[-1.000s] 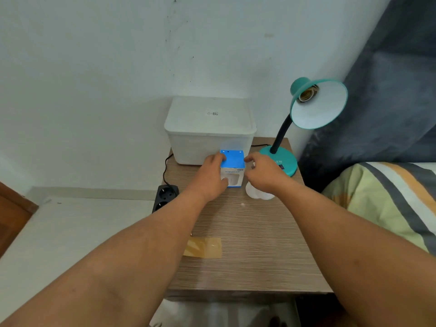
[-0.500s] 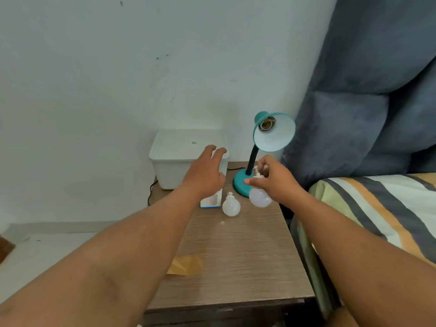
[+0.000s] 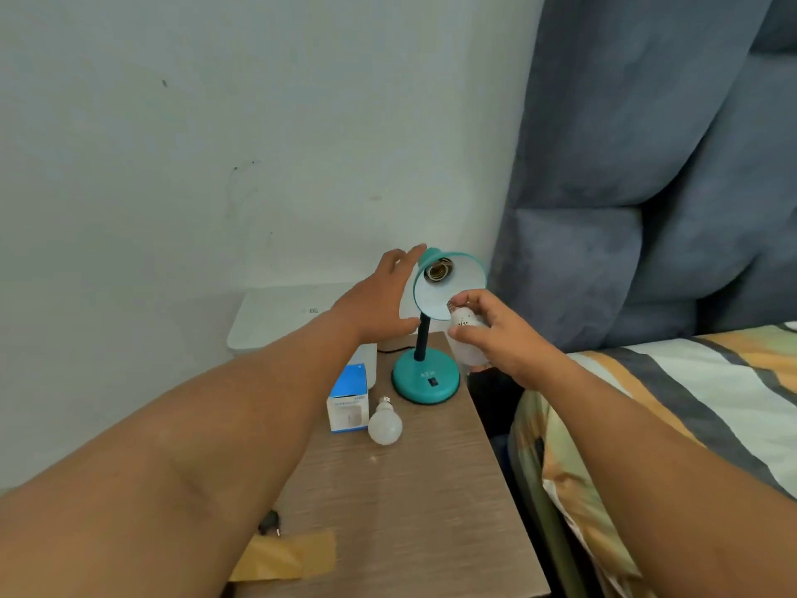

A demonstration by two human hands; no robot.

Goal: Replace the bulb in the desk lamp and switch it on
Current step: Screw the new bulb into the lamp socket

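Nearby, spare bulb (image 3: 385,426) beside blue box (image 3: 348,401).

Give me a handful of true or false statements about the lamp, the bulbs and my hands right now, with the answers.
1. The lamp's socket has a bulb screwed in. False: it is empty.
2. The right hand holds a white bulb just below the teal shade. True.
3. The left hand has a closed grip on the blue box. False: it is open, up beside the shade, and the box stands on the table.
4. A second bulb lies on the table next to the blue box. True.
5. The lamp base sits on the bed. False: it sits on the table.
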